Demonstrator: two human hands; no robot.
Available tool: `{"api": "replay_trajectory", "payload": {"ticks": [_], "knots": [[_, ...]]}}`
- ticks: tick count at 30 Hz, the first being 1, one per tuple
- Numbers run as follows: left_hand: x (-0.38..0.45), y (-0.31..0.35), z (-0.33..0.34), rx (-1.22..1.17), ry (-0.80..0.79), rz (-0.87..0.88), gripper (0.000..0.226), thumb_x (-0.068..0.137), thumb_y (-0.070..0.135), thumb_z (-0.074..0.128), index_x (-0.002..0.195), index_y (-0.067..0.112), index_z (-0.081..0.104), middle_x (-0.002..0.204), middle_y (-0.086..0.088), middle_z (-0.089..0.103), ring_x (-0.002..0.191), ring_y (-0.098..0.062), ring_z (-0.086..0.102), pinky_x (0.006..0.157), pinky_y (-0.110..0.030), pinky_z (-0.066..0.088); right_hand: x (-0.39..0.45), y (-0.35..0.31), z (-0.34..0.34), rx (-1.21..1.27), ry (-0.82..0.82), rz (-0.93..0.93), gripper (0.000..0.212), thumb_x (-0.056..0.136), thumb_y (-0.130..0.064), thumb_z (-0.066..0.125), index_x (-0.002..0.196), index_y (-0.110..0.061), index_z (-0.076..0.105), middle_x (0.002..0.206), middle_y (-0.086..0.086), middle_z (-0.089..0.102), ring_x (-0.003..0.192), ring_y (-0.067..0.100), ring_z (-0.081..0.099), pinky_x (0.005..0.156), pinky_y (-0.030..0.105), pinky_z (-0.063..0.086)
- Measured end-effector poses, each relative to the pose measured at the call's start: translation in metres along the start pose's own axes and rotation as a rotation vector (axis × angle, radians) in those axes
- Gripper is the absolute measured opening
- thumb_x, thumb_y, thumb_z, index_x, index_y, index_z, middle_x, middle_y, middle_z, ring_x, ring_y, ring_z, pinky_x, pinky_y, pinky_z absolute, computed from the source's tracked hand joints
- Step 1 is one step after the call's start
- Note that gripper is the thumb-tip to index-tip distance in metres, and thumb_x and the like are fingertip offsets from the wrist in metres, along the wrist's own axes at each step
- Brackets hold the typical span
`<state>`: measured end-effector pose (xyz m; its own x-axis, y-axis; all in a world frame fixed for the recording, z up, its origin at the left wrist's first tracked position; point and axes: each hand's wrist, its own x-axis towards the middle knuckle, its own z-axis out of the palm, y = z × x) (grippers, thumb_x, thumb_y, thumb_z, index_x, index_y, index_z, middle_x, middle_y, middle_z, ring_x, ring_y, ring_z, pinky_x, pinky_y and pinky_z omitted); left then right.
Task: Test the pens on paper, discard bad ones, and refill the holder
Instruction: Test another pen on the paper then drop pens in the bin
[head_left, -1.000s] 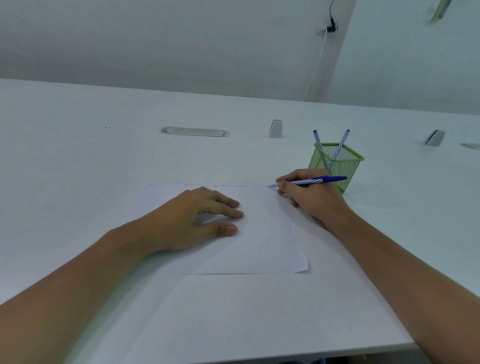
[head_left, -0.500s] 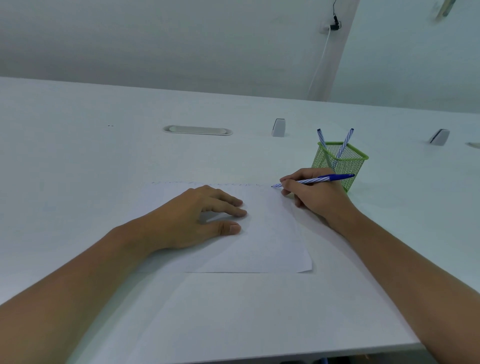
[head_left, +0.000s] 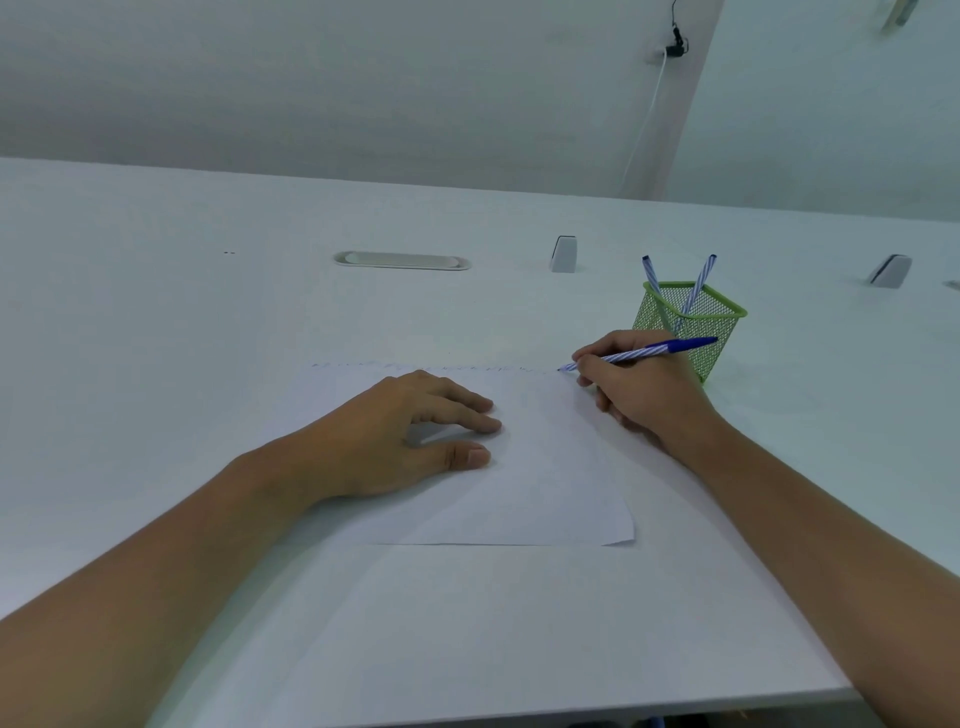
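A white sheet of paper (head_left: 545, 499) lies on the white desk, with a row of faint blue scribbles along its far edge. My left hand (head_left: 410, 431) rests flat on the sheet, fingers spread. My right hand (head_left: 641, 387) grips a blue-and-white striped pen (head_left: 644, 353), whose tip touches the sheet's far right corner. Just behind that hand stands a green mesh pen holder (head_left: 711, 332) with two more striped pens (head_left: 698, 286) leaning in it.
On the white desk (head_left: 156, 364) a grey cable grommet (head_left: 402, 260) sits behind the paper. Two small grey brackets (head_left: 563, 254) (head_left: 891, 270) stand further back. A white cable hangs from a wall plug (head_left: 670, 52). The desk's near edge runs along the bottom right.
My right hand has slid slightly right along the sheet's far edge with the pen, reaching the corner. My left hand stays put on the paper. The camera has shifted a little.
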<state>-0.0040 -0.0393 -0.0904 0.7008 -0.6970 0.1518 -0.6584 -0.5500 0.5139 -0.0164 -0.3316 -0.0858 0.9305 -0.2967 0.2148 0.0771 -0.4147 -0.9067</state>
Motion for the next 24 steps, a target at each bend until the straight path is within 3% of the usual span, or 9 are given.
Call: {"api": "replay_trajectory", "payload": {"ticks": [5,9,12,15,17,20,24], "knots": [[-0.001,0.003,-0.001,0.016,0.018,0.016,0.039,0.089,0.063,0.064,0.127,0.053,0.067,0.138,0.042,0.053,0.136,0.014,0.038,0.104,-0.011,0.033,0.002,-0.001,-0.003,0.037,0.098,-0.238,0.016,0.102,-0.024,0.069,0.094,-0.011,0.076,0.072,0.009,0.071,0.04,0.012,0.053,0.042,0.026,0.042],[-0.001,0.004,-0.001,0.065,0.042,0.02,0.044,0.092,0.062,0.063,0.133,0.047,0.064,0.134,0.035,0.057,0.13,0.01,0.046,0.107,-0.015,0.037,0.004,-0.002,0.004,-0.09,0.148,-0.379,0.041,0.111,-0.039,0.05,0.081,-0.013,0.06,0.059,-0.012,0.053,0.053,0.005,0.046,0.058,0.025,0.038],[-0.002,0.008,-0.003,0.004,0.208,0.025,0.047,0.094,0.055,0.065,0.139,0.044,0.058,0.128,0.029,0.062,0.124,0.006,0.054,0.103,-0.018,0.043,0.002,-0.001,0.007,-0.246,0.138,-0.533,0.042,0.111,-0.034,0.039,0.078,-0.011,0.053,0.07,-0.005,0.052,0.069,0.015,0.048,0.067,0.033,0.036],[-0.001,0.012,-0.006,-0.144,0.439,0.032,0.057,0.095,0.046,0.067,0.148,0.039,0.048,0.124,0.023,0.068,0.115,-0.001,0.064,0.091,-0.016,0.047,0.004,0.003,0.011,-0.468,0.075,-0.717,0.026,0.103,-0.023,0.049,0.088,-0.015,0.069,0.08,-0.006,0.067,0.083,0.027,0.058,0.08,0.045,0.043],[0.001,0.012,-0.008,-0.183,0.525,0.027,0.059,0.095,0.043,0.067,0.15,0.037,0.045,0.12,0.02,0.07,0.108,-0.006,0.067,0.083,-0.014,0.047,0.003,0.005,0.014,-0.583,0.016,-0.8,0.018,0.1,-0.024,0.059,0.102,-0.018,0.076,0.083,-0.009,0.071,0.089,0.024,0.06,0.087,0.044,0.041],[0.0,0.009,-0.007,-0.117,0.567,0.055,0.043,0.097,0.032,0.07,0.138,0.034,0.059,0.11,0.017,0.073,0.098,-0.01,0.068,0.078,-0.021,0.049,0.0,0.004,0.017,-0.628,-0.022,-0.899,0.023,0.099,-0.032,0.064,0.114,-0.023,0.079,0.084,-0.013,0.073,0.089,0.015,0.057,0.087,0.032,0.031],[0.001,0.003,-0.004,0.03,0.563,0.137,0.021,0.094,0.018,0.075,0.114,0.027,0.078,0.096,0.016,0.071,0.087,-0.014,0.068,0.073,-0.026,0.048,-0.002,0.004,0.018,-0.62,-0.021,-0.944,0.022,0.098,-0.034,0.067,0.113,-0.024,0.08,0.083,-0.014,0.073,0.086,0.018,0.06,0.087,0.034,0.032]]}}
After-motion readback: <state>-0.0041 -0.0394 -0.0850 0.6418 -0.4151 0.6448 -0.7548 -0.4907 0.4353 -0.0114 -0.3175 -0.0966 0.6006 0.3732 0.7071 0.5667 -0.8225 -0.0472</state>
